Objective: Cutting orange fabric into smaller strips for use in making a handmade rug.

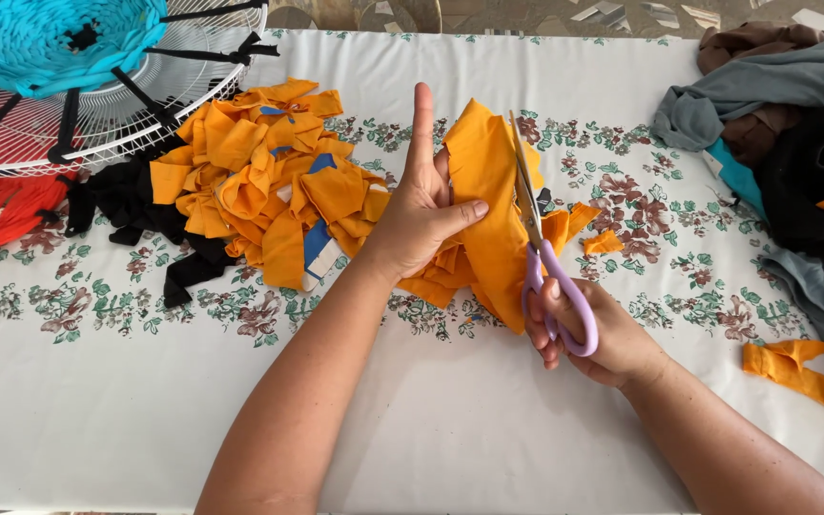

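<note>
The orange cloth piece [484, 205] is held up near the middle of the desk [450, 420], its lower folds resting on the flowered cover, and the blades of the scissors [541, 253] run up its right edge. The left hand [417, 215] pinches the cloth from the left, thumb pressed against the fabric and the other fingers [422, 119] behind it, the forefinger pointing straight up; the right hand [588, 334] has its fingers closed through the lilac loops of the scissors. The likeliest trouble, as I judge it, is the left thumb: it lies close beside the blade line, so a cut that wanders left could nick it. The cloth hangs loose and doubled, so it may fold into the blades and jam, or the strip may come out uneven. Towards the desk's far left lies a heap of orange strips [269, 186] over black scraps [159, 224], beside a white wire fan guard [135, 91] at the far left corner woven with turquoise cloth [50, 38]. At the right edge sits a pile of garments [774, 105], and a loose orange strip [803, 367] lies nearer.
</note>
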